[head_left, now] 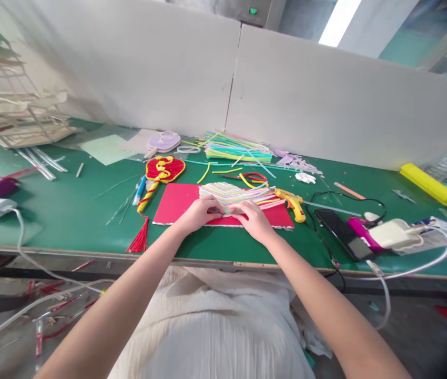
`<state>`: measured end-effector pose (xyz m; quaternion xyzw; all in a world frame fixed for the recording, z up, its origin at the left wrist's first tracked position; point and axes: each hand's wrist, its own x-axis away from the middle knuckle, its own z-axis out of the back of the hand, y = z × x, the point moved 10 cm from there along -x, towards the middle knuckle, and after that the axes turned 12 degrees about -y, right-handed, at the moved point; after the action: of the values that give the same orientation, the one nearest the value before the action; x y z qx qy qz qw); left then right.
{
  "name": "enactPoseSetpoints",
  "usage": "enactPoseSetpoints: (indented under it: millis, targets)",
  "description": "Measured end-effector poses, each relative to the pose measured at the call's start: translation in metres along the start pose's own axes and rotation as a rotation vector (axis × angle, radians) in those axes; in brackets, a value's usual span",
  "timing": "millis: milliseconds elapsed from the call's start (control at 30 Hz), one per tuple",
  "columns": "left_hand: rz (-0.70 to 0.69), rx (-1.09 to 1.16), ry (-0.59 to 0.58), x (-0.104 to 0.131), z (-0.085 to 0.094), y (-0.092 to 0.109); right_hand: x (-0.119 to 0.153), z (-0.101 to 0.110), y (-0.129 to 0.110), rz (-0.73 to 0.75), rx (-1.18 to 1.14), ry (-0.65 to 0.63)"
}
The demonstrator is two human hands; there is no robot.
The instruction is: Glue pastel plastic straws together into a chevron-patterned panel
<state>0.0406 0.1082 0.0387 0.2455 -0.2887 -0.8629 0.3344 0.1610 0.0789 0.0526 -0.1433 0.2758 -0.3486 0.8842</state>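
From my remote post I record a red board (176,204) at twelve o'clock bearing a striped pipe-cleaner panel (220,193), whose loose strips (267,200) toward three o'clock could splay should finger pressure slacken, with left hand (201,213) and right hand (254,220) each pinched nearly closed on the panel's six-o'clock edge.

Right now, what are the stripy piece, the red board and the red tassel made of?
Stripy piece: perhaps fuzzy pipe cleaners; thin, matte strips lie together. Red board: maybe matte foam or card, pale-edged. Red tassel: likely soft thread, in fine strands.
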Motion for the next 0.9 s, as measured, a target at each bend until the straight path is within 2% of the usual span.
enactPoseSetpoints:
  millis: [300,533,733,900]
  targets:
    - [-0.014,-0.009,0.006,0.000,0.000,0.000,0.002,0.001,0.006,-0.022,-0.057,0.041]
    - [-0.024,-0.011,-0.002,0.000,0.000,0.001,0.001,0.001,-0.002,0.025,-0.029,0.023]
    - [-0.035,-0.019,0.009,0.000,0.001,0.002,0.000,0.003,-0.013,0.070,0.058,0.061]
    - [-0.033,-0.028,0.002,0.001,0.000,0.003,-0.006,-0.005,-0.018,0.081,0.060,0.015]
